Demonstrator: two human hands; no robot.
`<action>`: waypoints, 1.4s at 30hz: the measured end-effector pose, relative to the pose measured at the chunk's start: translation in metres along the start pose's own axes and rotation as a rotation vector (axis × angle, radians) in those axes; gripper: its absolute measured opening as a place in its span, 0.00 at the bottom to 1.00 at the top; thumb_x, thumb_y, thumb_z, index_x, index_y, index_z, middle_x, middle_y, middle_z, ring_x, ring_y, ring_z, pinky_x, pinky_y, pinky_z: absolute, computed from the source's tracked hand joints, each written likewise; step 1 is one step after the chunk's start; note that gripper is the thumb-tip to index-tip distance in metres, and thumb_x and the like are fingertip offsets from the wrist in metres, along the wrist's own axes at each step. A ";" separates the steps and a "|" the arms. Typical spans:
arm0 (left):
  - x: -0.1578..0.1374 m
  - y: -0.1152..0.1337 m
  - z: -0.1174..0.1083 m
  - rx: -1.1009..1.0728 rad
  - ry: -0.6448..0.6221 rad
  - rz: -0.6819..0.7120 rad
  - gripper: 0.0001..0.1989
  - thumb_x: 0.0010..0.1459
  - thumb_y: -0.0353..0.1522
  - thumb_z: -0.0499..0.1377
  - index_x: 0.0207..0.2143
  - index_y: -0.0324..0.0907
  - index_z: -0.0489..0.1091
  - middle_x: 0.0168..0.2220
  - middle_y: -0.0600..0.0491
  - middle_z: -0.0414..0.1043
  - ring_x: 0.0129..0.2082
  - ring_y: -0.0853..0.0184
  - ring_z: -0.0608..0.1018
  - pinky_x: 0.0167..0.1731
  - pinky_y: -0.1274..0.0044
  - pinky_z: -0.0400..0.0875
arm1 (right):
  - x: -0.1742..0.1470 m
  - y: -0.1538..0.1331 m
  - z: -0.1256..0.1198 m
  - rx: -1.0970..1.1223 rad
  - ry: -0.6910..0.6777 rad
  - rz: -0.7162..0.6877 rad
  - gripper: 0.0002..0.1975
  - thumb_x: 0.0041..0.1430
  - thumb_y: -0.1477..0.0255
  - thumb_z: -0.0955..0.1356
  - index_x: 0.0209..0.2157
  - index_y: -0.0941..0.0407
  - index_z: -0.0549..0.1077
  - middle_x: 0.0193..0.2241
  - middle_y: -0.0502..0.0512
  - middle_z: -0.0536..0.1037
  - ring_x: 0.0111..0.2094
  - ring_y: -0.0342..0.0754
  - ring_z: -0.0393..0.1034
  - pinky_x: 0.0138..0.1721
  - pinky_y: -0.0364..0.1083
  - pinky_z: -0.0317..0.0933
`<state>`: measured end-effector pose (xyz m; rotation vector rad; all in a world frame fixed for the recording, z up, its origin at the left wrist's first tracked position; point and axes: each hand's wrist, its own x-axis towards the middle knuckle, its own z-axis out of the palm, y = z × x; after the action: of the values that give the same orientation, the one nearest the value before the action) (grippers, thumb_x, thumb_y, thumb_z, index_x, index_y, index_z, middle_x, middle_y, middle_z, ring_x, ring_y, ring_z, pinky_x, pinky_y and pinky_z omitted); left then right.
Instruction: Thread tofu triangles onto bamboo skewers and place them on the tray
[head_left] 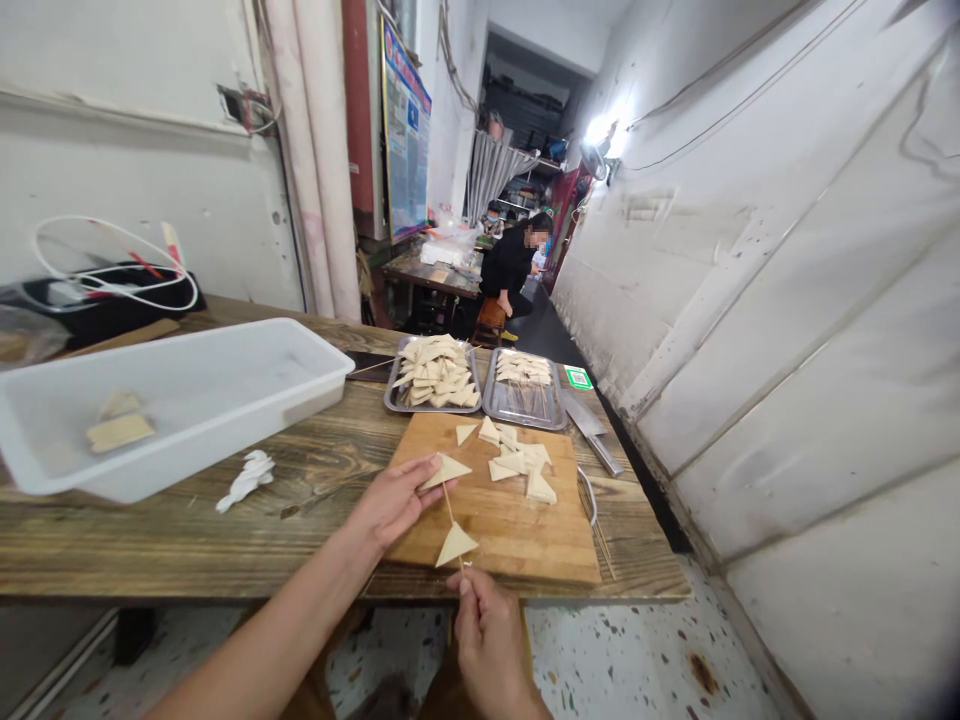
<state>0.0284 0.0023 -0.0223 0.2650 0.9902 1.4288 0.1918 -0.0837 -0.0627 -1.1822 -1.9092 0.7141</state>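
Between the thumb and fingers of my left hand [403, 497] is a thin, pale triangle of what looks like tofu [448, 470]. My right hand [486, 625] pinches the lower end of a bamboo skewer [448, 503] near the table's front edge. A second tofu triangle [457, 545] is threaded on that skewer, just above my right fingers. The skewer's upper end meets the triangle in my left hand; whether it pierces it I cannot tell. Under both triangles lies a wooden cutting board [547, 550], with several loose tofu triangles [517, 458] on its far half.
Behind the board stand two metal trays [562, 415] holding skewered pieces. A cleaver [592, 430] and loose skewers [602, 545] lie at the right. To the left are a white plastic tub [225, 420] and a crumpled tissue [247, 480]. A person [510, 265] sits farther back.
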 end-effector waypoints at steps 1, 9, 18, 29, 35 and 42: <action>0.000 -0.001 0.000 0.001 0.003 -0.002 0.07 0.54 0.20 0.55 0.28 0.31 0.73 0.34 0.45 0.76 0.33 0.67 0.78 0.37 0.74 0.77 | -0.001 0.000 0.000 0.010 -0.003 0.006 0.18 0.65 0.68 0.55 0.30 0.57 0.72 0.18 0.51 0.70 0.19 0.44 0.65 0.20 0.39 0.55; -0.002 -0.003 0.001 -0.010 0.003 -0.013 0.08 0.54 0.19 0.54 0.28 0.31 0.73 0.34 0.46 0.76 0.33 0.68 0.78 0.36 0.74 0.77 | -0.008 0.005 0.000 0.071 0.017 0.029 0.18 0.66 0.65 0.56 0.32 0.57 0.73 0.18 0.51 0.70 0.19 0.44 0.65 0.20 0.38 0.57; -0.001 -0.007 0.000 -0.042 0.018 -0.032 0.08 0.53 0.18 0.54 0.27 0.31 0.73 0.33 0.46 0.76 0.32 0.67 0.78 0.35 0.74 0.77 | -0.015 0.014 0.003 0.122 0.017 0.065 0.20 0.65 0.62 0.56 0.34 0.57 0.73 0.17 0.50 0.68 0.20 0.44 0.64 0.19 0.38 0.56; 0.001 0.003 -0.001 -0.040 0.021 0.000 0.07 0.53 0.18 0.55 0.29 0.29 0.72 0.35 0.44 0.76 0.34 0.66 0.78 0.37 0.73 0.77 | -0.021 0.008 -0.004 0.166 -0.078 0.127 0.20 0.66 0.62 0.55 0.34 0.58 0.72 0.15 0.46 0.59 0.16 0.41 0.54 0.15 0.38 0.47; -0.004 0.002 0.000 0.004 -0.010 -0.009 0.07 0.54 0.19 0.55 0.29 0.31 0.72 0.35 0.44 0.76 0.34 0.66 0.78 0.39 0.71 0.76 | -0.019 0.014 0.003 0.169 -0.020 0.123 0.21 0.66 0.61 0.55 0.34 0.57 0.72 0.14 0.46 0.59 0.15 0.41 0.54 0.15 0.38 0.48; -0.005 -0.002 0.002 -0.003 -0.020 -0.025 0.08 0.54 0.20 0.54 0.28 0.31 0.73 0.34 0.45 0.76 0.33 0.67 0.78 0.39 0.71 0.76 | -0.012 0.005 0.001 0.119 -0.040 0.107 0.20 0.66 0.63 0.55 0.35 0.58 0.73 0.17 0.49 0.65 0.17 0.42 0.59 0.17 0.38 0.49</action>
<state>0.0316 -0.0017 -0.0203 0.2629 0.9719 1.4021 0.1968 -0.0929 -0.0715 -1.2102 -1.8196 0.9020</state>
